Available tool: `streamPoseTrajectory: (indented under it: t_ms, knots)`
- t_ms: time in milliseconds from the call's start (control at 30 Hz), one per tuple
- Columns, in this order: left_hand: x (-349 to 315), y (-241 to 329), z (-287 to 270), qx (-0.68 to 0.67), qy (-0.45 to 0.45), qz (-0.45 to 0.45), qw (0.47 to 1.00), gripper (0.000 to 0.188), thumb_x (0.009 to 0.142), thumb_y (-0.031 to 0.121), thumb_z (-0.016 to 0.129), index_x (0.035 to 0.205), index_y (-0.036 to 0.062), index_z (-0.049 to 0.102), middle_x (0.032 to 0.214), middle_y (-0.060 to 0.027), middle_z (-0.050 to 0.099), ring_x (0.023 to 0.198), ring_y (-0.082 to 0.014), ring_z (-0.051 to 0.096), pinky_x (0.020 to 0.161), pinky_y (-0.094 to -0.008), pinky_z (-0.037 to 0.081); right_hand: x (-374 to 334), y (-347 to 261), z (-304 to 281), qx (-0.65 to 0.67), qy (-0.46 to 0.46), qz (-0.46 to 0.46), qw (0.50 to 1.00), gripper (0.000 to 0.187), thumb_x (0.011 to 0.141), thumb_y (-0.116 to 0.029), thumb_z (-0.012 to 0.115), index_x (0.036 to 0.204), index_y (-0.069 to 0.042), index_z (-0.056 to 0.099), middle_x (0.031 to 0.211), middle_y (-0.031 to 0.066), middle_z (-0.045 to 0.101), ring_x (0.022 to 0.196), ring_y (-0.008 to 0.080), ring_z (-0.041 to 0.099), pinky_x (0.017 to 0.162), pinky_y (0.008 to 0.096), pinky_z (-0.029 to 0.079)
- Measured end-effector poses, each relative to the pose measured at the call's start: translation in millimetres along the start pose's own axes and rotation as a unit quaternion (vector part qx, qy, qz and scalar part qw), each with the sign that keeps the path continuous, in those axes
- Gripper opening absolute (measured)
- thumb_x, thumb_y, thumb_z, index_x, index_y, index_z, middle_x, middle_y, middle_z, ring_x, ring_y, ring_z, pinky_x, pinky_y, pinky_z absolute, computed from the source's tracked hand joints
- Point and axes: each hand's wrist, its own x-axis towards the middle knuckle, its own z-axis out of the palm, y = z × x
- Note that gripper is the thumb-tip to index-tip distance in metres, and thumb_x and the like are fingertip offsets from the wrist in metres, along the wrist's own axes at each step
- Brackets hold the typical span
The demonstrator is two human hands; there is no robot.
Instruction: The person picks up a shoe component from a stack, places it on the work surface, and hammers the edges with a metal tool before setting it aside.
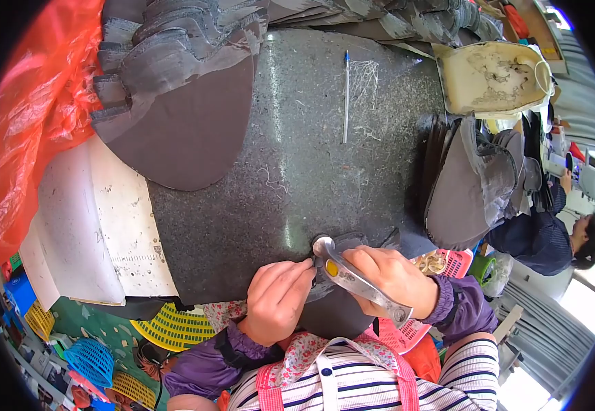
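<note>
Lying flat at the near edge of the dark speckled slab (pixel 290 171), a small grey cut piece (pixel 352 241), partly covered by both hands, its curved tips poking out toward the far side. Pinned at its left end under the fingertips of the left hand (pixel 275 301), curled and pressing down, closed on the piece's edge rather than lifting it. Clamped in the right hand (pixel 395 277), a metal hand tool (pixel 359 281) with a yellow spot near its head, fist wrapped fully round the handle. Running with its long axis slantwise, from the round head at upper left, touching the piece just beside the left fingertips, down to the handle end at lower right past the wrist. Meeting at one spot, then: tool head and left fingertips, with the piece stretching away to the right beneath the right hand.

Farther out, resting mid-slab and well apart from the hands, a blue pen (pixel 346 96), lengthwise away from the body. Heaped at far left and at right, stacks of grey cut pieces (pixel 174 89). Draped at the left rim, a red plastic bag (pixel 30 123).
</note>
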Motion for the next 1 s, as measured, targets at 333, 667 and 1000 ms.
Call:
streamPoseTrajectory:
  t_ms: [333, 667, 1000]
  knots:
    - [8, 16, -2, 0.203, -0.104, 0.126, 0.966, 0.028, 0.070, 0.005, 0.061, 0.094, -0.0080, 0.067, 0.101, -0.0205, 0.066, 0.092, -0.0266, 0.063, 0.082, -0.0345, 0.052, 0, -3, -3, -0.017, 0.033, -0.062, 0.997, 0.040, 0.072, -0.005, 0.063, 0.107, 0.003, 0.047, 0.089, 0.0183, 0.056, 0.078, 0.0374, 0.061, 0.066, 0.0439, 0.051]
    - [20, 12, -22, 0.104, -0.123, 0.089, 0.983, 0.023, 0.074, 0.004, 0.062, 0.094, -0.0055, 0.066, 0.099, -0.0166, 0.067, 0.090, -0.0275, 0.064, 0.079, -0.0375, 0.052, -2, 4, 3, -0.125, 0.160, 0.005, 0.979, 0.026, 0.076, -0.004, 0.058, 0.099, 0.005, 0.048, 0.087, 0.0186, 0.054, 0.079, 0.0369, 0.058, 0.071, 0.0440, 0.049]
    - [179, -80, -85, 0.418, 0.147, 0.064, 0.894, 0.037, 0.084, 0.009, 0.060, 0.118, -0.0038, 0.057, 0.120, -0.0215, 0.056, 0.113, -0.0388, 0.051, 0.100, -0.0444, 0.041, -24, 16, 19, -0.034, 0.177, 0.005, 0.984, 0.024, 0.075, -0.005, 0.065, 0.089, 0.002, 0.047, 0.082, 0.0201, 0.052, 0.078, 0.0403, 0.053, 0.072, 0.0455, 0.045]
